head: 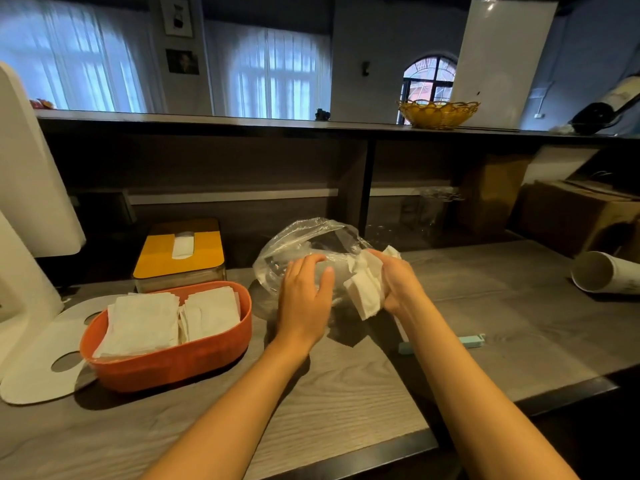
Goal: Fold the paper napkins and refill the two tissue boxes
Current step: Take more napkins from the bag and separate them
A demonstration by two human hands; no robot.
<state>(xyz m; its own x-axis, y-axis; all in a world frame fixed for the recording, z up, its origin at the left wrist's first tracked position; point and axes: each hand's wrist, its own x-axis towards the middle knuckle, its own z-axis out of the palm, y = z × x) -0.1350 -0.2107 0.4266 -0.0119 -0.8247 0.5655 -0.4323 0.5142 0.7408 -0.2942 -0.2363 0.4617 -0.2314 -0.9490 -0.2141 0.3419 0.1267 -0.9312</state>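
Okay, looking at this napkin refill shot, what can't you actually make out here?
- How many napkins remain in the plastic bag, head view: crinkled film and the left hand cover it.
- How full the yellow-lidded tissue box is: its lid hides the inside.
- The right hand fingertips: the napkin wad it grips covers them.
- The white stand at left: cut off by the frame edge.

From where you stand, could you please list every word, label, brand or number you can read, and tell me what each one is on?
None can be read.
Bottle lying on the upper shelf, far right: it has a pale label, too blurred to read.
Two framed pictures on the back wall: any lettering is too small to tell.
Yellow tissue box, orange tissue box, plastic bag: no print visible.
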